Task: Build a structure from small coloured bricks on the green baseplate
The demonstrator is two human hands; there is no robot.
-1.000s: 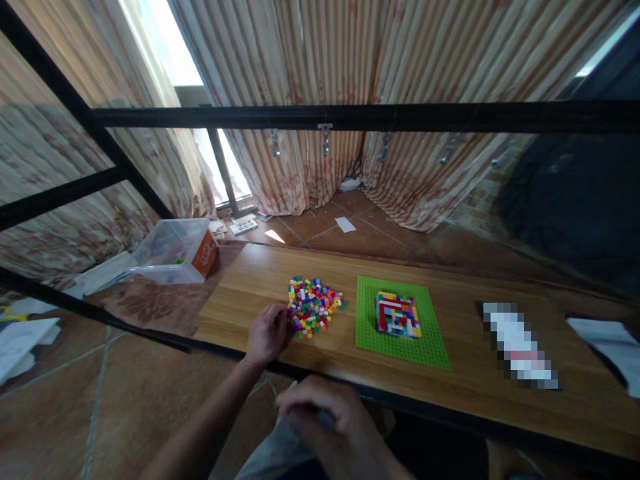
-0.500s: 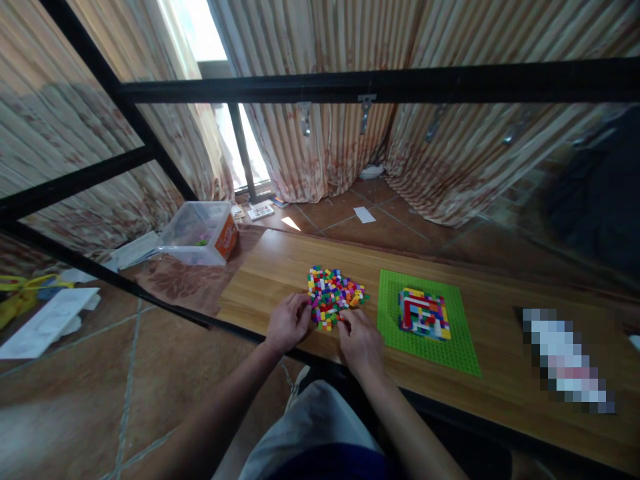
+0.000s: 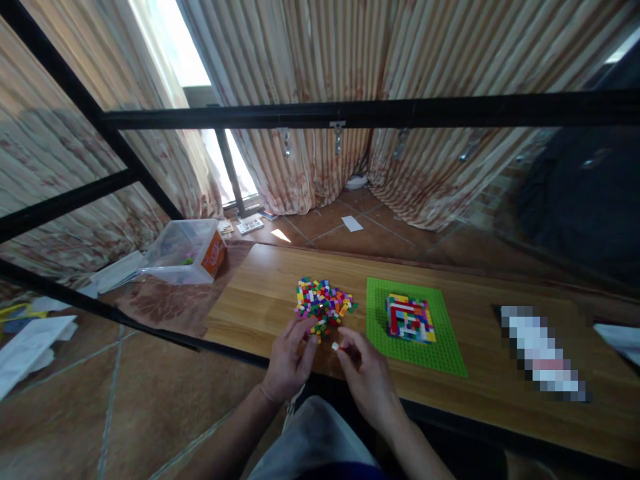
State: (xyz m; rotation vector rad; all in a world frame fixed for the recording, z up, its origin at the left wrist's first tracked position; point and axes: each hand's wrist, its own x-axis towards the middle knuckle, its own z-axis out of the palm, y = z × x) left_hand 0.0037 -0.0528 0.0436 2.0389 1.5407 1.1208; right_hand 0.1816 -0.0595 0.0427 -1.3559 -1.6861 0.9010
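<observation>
White brick [image 3: 335, 346] sits at the fingertips of the right hand [image 3: 369, 377], whose thumb and forefinger are pinched on it. Just left of that hand is the left hand [image 3: 287, 363], its fingers bent at the near edge of a loose brick pile [image 3: 323, 300]; whether they grip a piece I cannot tell. The many-coloured pile spreads beyond both hands on the table [image 3: 245, 313]. Near the right hand, on its right, lies a green baseplate [image 3: 445, 353] bearing a brick structure [image 3: 410, 319]. Farther right is a pixelated object [image 3: 543, 353]. Well out to the left hand's left stands a clear bin [image 3: 170, 243].
</observation>
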